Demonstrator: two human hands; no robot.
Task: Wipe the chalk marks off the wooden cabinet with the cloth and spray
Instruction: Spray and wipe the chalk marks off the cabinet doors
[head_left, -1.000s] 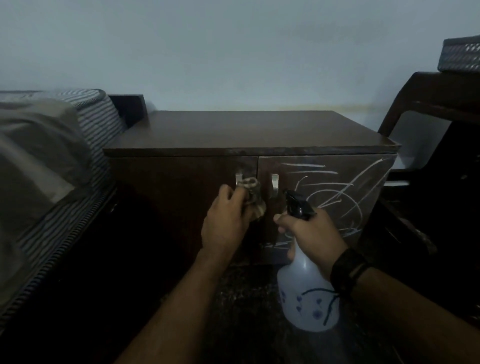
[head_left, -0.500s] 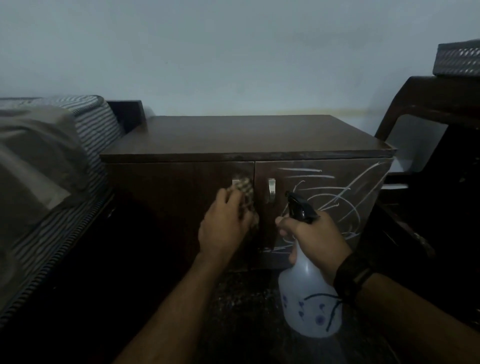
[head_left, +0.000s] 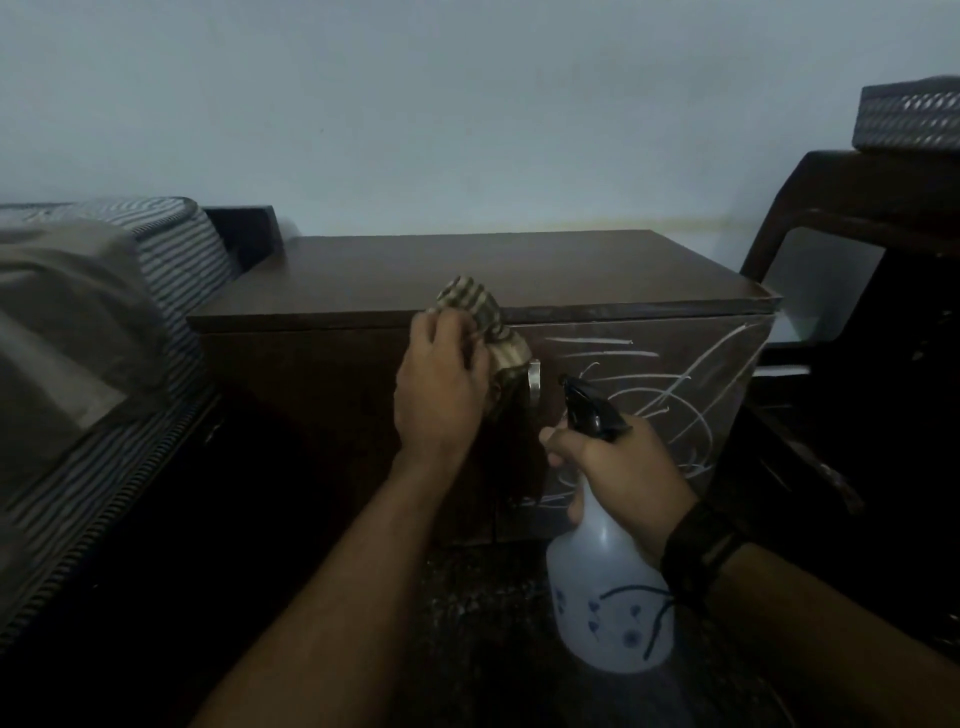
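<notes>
A dark wooden cabinet (head_left: 322, 405) with two doors stands against the wall. White chalk marks (head_left: 670, 400) cover its right door. My left hand (head_left: 441, 389) grips a checked cloth (head_left: 480, 319) and holds it against the top front edge, between the doors, above the metal handle (head_left: 534, 379). My right hand (head_left: 618, 467) grips the neck of a white spray bottle (head_left: 608, 597) with a black nozzle (head_left: 589, 408), a finger on the trigger. The nozzle points at the right door.
A striped mattress with a grey sheet (head_left: 78, 338) lies to the left. A dark wooden chair frame (head_left: 852, 218) stands at the right with a patterned box (head_left: 909, 119) on top. The floor below is dark and speckled.
My left hand has carried the cloth up from the door handles to the cabinet's top front edge. The right hand and bottle have barely moved.
</notes>
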